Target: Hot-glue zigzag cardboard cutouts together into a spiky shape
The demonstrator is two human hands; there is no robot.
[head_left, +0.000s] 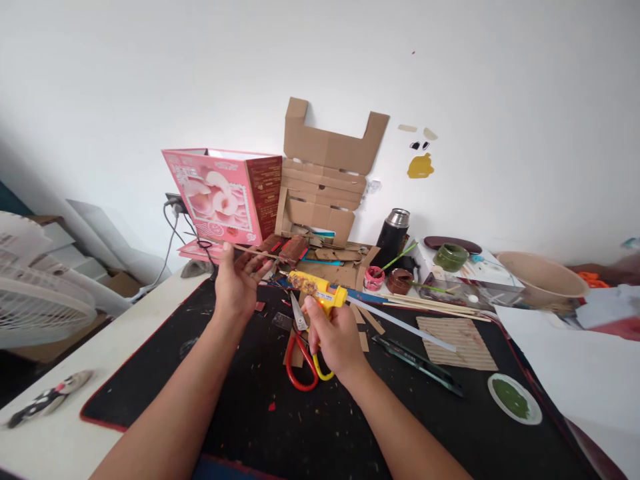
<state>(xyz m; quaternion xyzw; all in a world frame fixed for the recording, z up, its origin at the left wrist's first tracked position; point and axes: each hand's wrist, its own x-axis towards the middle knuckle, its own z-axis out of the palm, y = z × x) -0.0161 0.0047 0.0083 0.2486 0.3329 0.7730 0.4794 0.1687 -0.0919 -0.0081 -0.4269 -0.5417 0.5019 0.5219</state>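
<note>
My right hand (341, 339) is wrapped round a yellow hot glue gun (325, 293), which has brown smears near its nozzle and a lit orange spot. A long whitish glue stick (400, 325) juts out of its back to the right. My left hand (237, 285), palm up, pinches a thin brown strip (257, 251) between thumb and fingers; the gun's nozzle points toward it, and whether they touch I cannot tell. Under the gun lie scissors (303, 363) with red handles, partly hidden by my right hand. Brown wrapped pieces (293, 250) rest behind the strip.
A pink box (220, 200) and an upright cardboard sheet (325, 180) stand at the back. A black flask (393, 233), paint jars (374, 278), a utility knife (420, 365), corrugated cardboard (463, 343) and a green paint lid (515, 399) are on the right. A fan (43, 280) is left.
</note>
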